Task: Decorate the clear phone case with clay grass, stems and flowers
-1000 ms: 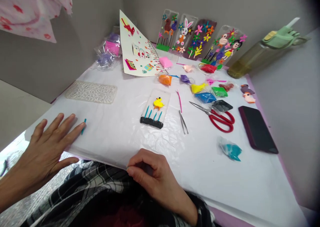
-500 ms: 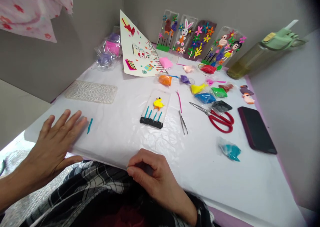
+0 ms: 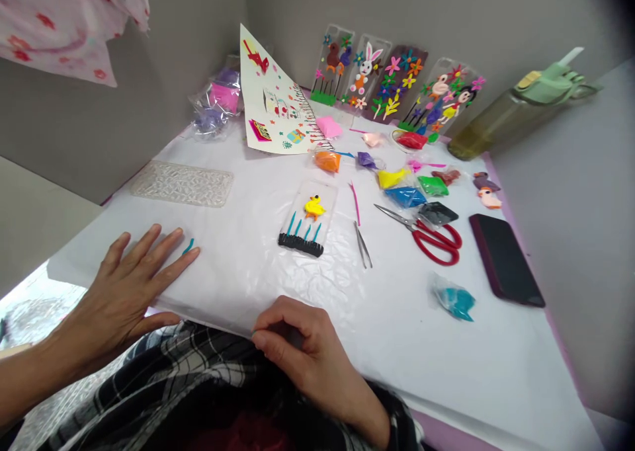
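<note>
My left hand (image 3: 136, 279) lies flat on the white sheet with its fingers spread. A thin teal clay strip (image 3: 188, 246) pokes out from under its index finger, the rest of it covered. Near the table's front edge my right hand (image 3: 302, 352) is closed, thumb and forefinger pressed together; anything between them is too small to make out. Ahead of it lies a clear phone case (image 3: 325, 190) decorated with a yellow clay duck (image 3: 314, 206), several teal stems and a black clay strip (image 3: 300, 244) along the bottom.
Tweezers (image 3: 363, 245), red-handled scissors (image 3: 426, 236), a phone (image 3: 506, 259) and a teal clay packet (image 3: 455, 302) lie to the right. Several clay packets sit behind. Decorated cases (image 3: 364, 71) and a bottle (image 3: 510, 107) stand at the back. A textured clear case (image 3: 183, 183) lies left.
My left hand has slid to the right over the teal strip, which has shifted right and is now partly covered. My right hand stays in place.
</note>
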A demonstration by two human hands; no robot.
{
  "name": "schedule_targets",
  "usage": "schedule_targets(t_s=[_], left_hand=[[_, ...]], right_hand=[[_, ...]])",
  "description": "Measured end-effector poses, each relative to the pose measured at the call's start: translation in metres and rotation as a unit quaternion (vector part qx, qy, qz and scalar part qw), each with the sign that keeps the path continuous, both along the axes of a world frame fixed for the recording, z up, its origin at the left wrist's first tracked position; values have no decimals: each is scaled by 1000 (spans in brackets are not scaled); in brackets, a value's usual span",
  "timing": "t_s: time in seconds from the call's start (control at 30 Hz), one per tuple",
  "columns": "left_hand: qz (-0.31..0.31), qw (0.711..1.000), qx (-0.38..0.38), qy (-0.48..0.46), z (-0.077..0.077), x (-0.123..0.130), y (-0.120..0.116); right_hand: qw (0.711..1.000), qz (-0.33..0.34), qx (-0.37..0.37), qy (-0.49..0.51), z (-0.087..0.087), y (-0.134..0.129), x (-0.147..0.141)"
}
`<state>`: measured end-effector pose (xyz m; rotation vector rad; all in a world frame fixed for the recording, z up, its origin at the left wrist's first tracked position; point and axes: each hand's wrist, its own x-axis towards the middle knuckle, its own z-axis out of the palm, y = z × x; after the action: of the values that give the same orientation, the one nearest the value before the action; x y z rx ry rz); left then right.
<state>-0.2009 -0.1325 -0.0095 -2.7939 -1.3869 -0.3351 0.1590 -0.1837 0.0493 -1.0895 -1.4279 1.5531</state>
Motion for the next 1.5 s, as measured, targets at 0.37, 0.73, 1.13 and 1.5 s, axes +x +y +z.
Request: schedule_targets(t_s=[0.37,0.73,1.13,1.5], left_hand=[[56,997,-20,-59,9,-31,-21],[74,995,-8,-62,-1,20,-22],[85,995,-2,-52,15,10,1],[80,996,28,-29,16,-18,-10]], right_hand=[[1000,-1,-6,2,-1,-1,0],[1000,1,-6,-9,-1,-1,0],[1000,1,1,7,-2,-1,1],[1000,3,10,4,-2,-3,0]])
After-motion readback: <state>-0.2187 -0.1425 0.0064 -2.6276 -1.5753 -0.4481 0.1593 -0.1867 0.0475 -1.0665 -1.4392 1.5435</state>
